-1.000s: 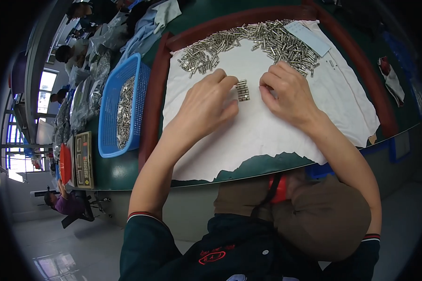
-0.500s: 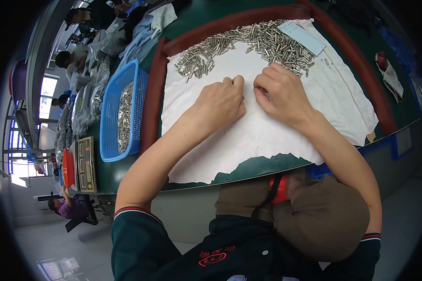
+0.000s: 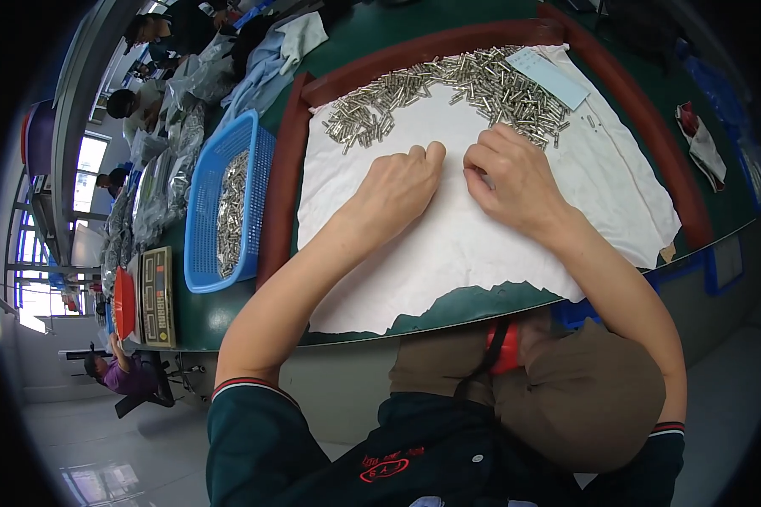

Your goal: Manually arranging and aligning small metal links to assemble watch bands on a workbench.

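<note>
Small silvery metal pins [image 3: 516,97] lie heaped in an arc along the far side of a white cloth [image 3: 465,253]. My left hand [image 3: 397,188] is closed over the middle of the cloth, its thumb and fingers curled together; whatever it may hold is hidden. Just to its right, with a narrow gap between them, my right hand [image 3: 516,177] is closed too, fingers bent in toward the thumb. Its knuckles come close to the near edge of the pin heap. I cannot make out anything between its fingertips.
A padded dark-red border [image 3: 431,57] frames the cloth. A pale blue card [image 3: 550,78] rests by the heap. Left stand a blue basket [image 3: 196,228] of metal pins [image 3: 231,211], a scale [image 3: 157,296] and a red tray [image 3: 123,302]. Other people sit at the far left.
The whole view has shifted slightly. A small metal bit showing at my left fingers earlier is out of sight now. Both hands keep nearly the same place and closed shape.
</note>
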`<action>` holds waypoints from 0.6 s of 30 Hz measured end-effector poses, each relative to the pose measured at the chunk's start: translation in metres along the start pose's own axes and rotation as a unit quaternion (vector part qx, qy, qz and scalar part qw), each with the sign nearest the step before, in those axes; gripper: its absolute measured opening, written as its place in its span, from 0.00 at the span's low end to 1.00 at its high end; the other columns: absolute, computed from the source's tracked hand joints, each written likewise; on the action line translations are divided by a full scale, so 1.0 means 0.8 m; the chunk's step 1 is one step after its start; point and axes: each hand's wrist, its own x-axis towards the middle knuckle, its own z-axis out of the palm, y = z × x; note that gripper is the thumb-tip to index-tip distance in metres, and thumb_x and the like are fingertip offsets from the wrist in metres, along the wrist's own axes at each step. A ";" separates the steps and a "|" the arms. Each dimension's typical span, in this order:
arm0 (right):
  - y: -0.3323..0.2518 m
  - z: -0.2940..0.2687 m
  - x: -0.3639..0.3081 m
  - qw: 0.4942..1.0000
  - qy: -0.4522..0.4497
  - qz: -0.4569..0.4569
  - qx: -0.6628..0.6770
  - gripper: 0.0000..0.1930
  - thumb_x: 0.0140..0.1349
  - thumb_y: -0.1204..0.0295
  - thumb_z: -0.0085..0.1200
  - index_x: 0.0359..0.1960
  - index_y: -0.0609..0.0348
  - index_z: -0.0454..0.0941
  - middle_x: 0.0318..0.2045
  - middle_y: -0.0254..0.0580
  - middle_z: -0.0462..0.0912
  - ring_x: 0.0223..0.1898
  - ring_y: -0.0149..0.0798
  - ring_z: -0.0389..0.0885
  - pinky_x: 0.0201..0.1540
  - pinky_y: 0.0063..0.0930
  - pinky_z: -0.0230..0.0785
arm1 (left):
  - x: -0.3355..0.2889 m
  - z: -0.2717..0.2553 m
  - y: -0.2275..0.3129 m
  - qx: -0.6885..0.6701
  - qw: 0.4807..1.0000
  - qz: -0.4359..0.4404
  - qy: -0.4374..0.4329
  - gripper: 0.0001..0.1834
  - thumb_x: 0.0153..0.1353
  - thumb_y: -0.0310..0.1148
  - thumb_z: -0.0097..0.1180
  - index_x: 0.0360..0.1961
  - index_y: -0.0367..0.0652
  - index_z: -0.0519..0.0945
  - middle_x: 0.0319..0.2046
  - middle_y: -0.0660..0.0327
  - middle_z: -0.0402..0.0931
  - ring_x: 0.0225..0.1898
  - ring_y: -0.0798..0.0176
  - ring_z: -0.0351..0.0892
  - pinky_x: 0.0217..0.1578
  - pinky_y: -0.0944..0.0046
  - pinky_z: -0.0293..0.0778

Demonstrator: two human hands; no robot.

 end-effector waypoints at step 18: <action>-0.001 -0.003 -0.001 1.000 -0.007 0.000 -0.004 0.03 0.47 0.78 0.58 0.22 0.60 0.76 0.26 0.41 0.74 0.35 0.44 0.75 0.37 0.37 0.71 | 0.008 -0.016 0.003 0.064 0.996 0.055 -0.028 0.04 0.58 0.20 0.47 0.33 0.34 0.65 0.23 0.49 0.75 0.26 0.49 0.81 0.27 0.55 0.77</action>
